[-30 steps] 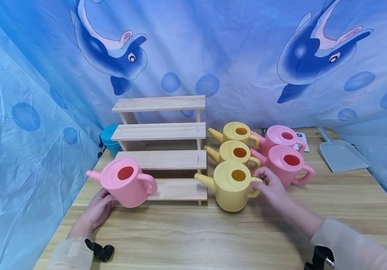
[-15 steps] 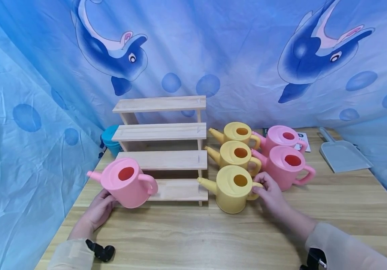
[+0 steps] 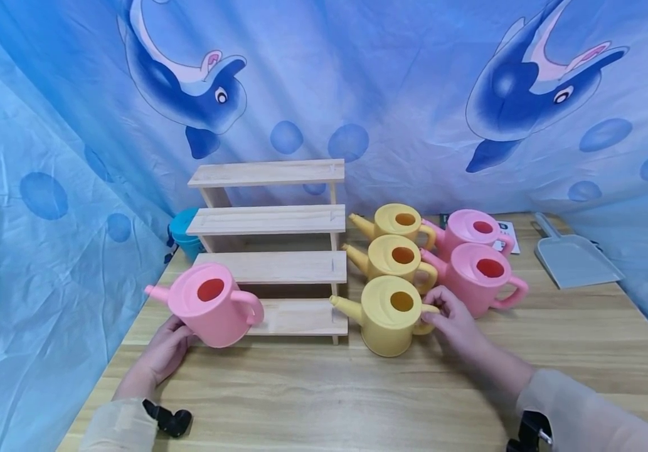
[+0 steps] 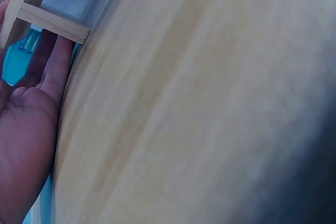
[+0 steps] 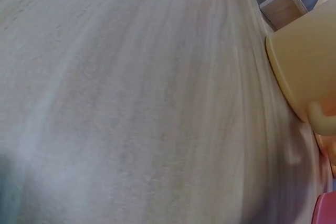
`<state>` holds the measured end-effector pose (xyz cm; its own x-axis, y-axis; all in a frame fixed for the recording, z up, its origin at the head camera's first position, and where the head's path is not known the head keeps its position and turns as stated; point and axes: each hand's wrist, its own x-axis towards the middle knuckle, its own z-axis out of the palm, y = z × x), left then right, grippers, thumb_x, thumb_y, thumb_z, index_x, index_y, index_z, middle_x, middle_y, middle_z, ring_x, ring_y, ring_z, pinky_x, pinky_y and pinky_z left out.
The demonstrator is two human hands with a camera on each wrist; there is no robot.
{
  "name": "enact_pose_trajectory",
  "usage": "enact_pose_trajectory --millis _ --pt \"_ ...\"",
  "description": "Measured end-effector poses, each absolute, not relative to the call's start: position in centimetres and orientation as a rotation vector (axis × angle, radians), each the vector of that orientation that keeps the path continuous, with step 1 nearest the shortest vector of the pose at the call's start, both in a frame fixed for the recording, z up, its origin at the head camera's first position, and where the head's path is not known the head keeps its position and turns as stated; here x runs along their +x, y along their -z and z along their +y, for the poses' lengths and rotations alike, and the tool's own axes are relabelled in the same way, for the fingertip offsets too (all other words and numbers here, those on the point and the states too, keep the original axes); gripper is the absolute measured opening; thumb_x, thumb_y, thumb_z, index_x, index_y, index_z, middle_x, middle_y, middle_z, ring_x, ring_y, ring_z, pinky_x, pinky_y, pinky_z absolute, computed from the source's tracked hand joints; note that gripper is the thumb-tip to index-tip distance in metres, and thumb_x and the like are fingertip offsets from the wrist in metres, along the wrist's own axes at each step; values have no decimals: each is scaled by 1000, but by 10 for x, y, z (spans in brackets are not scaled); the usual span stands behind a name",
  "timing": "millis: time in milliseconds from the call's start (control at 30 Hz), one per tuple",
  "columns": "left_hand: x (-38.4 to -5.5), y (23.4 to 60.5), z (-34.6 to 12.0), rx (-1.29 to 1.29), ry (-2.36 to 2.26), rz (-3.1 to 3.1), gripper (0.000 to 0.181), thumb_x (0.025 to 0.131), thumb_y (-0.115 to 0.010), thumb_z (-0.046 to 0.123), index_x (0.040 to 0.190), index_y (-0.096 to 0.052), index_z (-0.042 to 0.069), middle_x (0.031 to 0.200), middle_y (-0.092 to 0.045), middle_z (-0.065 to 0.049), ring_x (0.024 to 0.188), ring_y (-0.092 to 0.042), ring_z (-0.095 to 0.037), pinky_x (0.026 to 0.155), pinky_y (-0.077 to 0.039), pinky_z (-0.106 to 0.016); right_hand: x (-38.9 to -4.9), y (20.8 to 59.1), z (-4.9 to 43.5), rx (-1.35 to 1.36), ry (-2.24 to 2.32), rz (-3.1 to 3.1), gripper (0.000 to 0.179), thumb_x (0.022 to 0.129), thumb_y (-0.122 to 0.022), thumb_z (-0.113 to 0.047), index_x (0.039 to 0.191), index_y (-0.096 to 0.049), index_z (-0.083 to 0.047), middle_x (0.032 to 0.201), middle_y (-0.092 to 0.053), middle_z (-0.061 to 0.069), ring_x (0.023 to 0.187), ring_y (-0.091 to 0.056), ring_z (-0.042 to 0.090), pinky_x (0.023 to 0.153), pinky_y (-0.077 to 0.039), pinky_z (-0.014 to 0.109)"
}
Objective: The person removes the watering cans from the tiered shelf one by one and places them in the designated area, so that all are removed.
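Note:
A pink watering can (image 3: 213,314) stands on the left end of the lowest step of a wooden stepped shelf (image 3: 301,317), its spout pointing left. My left hand (image 3: 160,355) holds that end of the shelf, partly hidden below the can. In the left wrist view its fingers (image 4: 56,69) reach under the board beside a short leg. With my right hand (image 3: 456,320) I pinch the handle of the front yellow watering can (image 3: 387,329), right of the shelf. The right wrist view shows this yellow can's body (image 5: 307,59) at its right edge.
Two more yellow watering cans (image 3: 394,256) stand in line behind the front one. Two pink watering cans (image 3: 473,289) are close on their right. A grey dustpan (image 3: 576,260) lies at the far right. Behind the shelf's left side is a turquoise container (image 3: 187,235). A blue curtain (image 3: 403,94) hangs behind.
The front yellow can has shifted slightly toward me with my right hand on its handle. My left hand, the shelf and the pink can on it have stayed put.

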<state>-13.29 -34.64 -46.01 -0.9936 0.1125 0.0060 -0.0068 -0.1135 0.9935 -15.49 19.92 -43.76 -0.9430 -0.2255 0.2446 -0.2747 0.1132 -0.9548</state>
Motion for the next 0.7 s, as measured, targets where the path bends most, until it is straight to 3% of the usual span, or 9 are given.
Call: enact_pose_trajectory --millis 433,700 --pt "-136 459 -346 117 -2264 2052 31 97 -45 3 115 -57 26 115 -53 12 98 -51 -5 85 -41 -18 -167 396 202 512 -1815 -2485 23 88 -58 0 109 -49 3 105 -54 14 97 -53 20 83 -46 17" --pt "-134 461 -352 155 -2242 2061 33 98 -43 4 120 -54 25 117 -52 13 99 -52 -5 84 -43 -19 -191 351 162 637 -1882 -2448 29 86 -64 -3 111 -50 3 106 -56 16 98 -56 21 85 -46 18"
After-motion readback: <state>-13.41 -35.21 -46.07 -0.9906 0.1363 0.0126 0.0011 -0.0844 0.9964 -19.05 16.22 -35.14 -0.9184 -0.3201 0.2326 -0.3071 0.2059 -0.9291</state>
